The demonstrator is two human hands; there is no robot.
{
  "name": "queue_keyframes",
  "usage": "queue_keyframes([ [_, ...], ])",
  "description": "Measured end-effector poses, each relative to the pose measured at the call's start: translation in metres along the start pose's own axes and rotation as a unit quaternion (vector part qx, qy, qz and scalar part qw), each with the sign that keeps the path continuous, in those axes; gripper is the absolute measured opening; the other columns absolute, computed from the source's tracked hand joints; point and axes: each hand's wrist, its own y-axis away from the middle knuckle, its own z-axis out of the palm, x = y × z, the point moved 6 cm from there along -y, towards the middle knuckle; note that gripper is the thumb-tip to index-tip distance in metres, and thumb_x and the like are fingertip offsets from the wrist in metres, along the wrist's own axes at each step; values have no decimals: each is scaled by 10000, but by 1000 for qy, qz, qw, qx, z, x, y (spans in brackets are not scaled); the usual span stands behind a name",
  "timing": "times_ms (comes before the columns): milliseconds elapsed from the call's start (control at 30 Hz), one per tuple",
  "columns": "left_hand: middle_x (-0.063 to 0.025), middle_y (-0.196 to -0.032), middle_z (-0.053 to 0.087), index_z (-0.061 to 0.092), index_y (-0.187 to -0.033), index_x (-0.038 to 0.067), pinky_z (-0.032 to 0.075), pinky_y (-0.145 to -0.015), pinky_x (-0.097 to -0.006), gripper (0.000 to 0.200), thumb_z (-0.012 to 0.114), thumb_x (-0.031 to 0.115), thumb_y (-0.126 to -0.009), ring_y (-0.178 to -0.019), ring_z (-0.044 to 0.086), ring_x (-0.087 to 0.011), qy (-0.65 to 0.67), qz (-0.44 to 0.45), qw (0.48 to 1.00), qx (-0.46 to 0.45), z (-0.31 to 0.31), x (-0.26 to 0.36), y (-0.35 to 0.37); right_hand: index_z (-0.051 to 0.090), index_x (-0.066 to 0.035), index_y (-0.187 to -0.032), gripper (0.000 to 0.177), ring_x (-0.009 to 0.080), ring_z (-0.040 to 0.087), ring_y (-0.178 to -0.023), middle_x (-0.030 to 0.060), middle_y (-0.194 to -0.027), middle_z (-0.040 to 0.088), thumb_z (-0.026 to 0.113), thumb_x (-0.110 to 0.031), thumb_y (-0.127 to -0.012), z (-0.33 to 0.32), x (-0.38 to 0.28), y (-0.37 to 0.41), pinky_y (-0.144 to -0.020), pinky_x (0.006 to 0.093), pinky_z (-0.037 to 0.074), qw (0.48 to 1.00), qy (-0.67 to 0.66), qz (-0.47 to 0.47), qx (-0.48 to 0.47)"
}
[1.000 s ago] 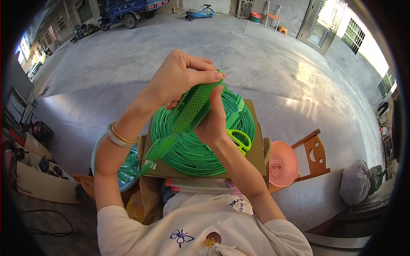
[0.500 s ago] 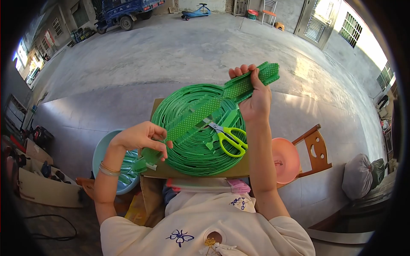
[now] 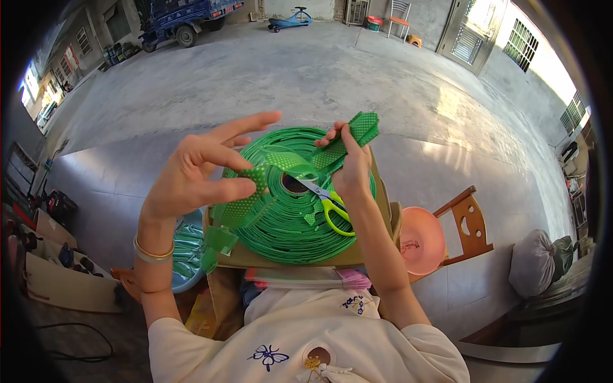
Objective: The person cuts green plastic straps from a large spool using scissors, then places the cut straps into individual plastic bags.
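Observation:
My right hand (image 3: 351, 171) is closed on a folded bundle of green dotted plastic strip (image 3: 287, 161) above the right side of a large green coil (image 3: 290, 246). From that bundle the strip runs left to my left hand (image 3: 185, 175), whose thumb and index finger pinch it while the other fingers are spread. Its loose end hangs below my left hand, over the coil's left edge. Scissors with lime-green handles (image 3: 333, 214) lie slightly open on the coil, their blades over its centre hole. A small dotted green scrap (image 3: 311, 219) rests beside them.
The coil sits on a cardboard box (image 3: 382, 185) before me. A blue basin (image 3: 185, 279) with shiny green packets stands left; a pink basin (image 3: 423, 239) rests by a wooden chair (image 3: 471, 223) on the right. Pink-edged plastic bags (image 3: 306, 277) lie across my lap.
My left hand has risen, bringing its part of the strip up. My right hand has come down and left with the bundle, and the strip between them now sags and bends.

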Motion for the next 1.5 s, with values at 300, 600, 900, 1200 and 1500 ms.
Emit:
queue_keyframes([
  [300,-152,-876,671,693,-895,-1,365,-940,-370,155,635,21,-753,-1215,413,-295,-44,-44,998,19,29,-32,-46,510,-52,-1046,593,207,598,-766,105,-845,583,276,-577,-898,66,39,41,-649,328,511,983,-91,152,-53],
  [600,-135,-856,673,683,-924,-5,433,-839,-342,176,647,82,-776,-1200,437,-257,-70,-134,985,85,16,-61,-45,512,-4,-1058,699,244,600,-736,154,-839,589,295,-636,-856,89,38,55,-640,351,504,965,-69,133,-213],
  [900,-176,-1106,586,541,-1120,-54,452,-675,-236,407,600,254,-860,-804,589,-98,189,-111,970,107,24,-80,-21,506,-30,-941,175,199,591,-761,77,-814,573,431,-187,-940,77,13,45,-742,365,509,982,-48,132,-127],
  [1200,-145,-792,659,592,-990,-82,517,-727,-290,299,676,85,-757,-758,651,-197,202,-326,897,-220,30,-100,57,505,-26,-919,148,226,570,-788,98,-841,566,415,-141,-942,14,-76,11,-846,417,475,990,-108,-53,-69],
  [1500,-167,-841,664,699,-802,19,368,-937,-375,134,731,84,-690,-999,578,-257,98,-28,994,-28,20,-23,28,498,-8,-924,153,252,579,-759,116,-829,565,414,-135,-941,-19,-48,15,-780,413,502,999,-47,-6,14],
])
